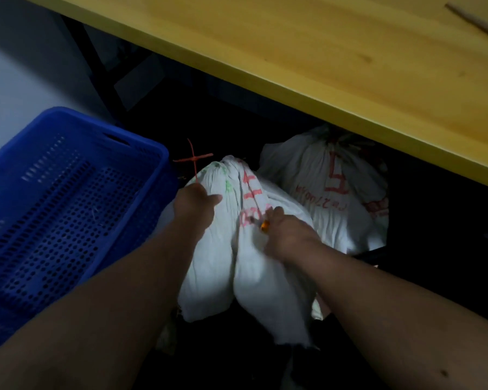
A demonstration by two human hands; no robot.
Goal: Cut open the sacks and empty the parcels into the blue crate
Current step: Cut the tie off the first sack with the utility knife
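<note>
A parcel sorting or storage room is suggested. Tied white sacks (335, 187), marked with red handwritten codes, are kept on a dark floor under a yellow wooden table (321, 52). A perforated blue crate (54, 192) is set beside them, and a red plastic tie (193, 159) is seen at one sack's neck.

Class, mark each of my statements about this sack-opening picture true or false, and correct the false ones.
1. The blue crate is full of parcels. False: no parcels show in it.
2. The left hand holds a red tie. True.
3. Only one white sack is in view. False: a second sack lies behind the near sack.
4. The right hand grips an orange-handled tool. True.
</note>
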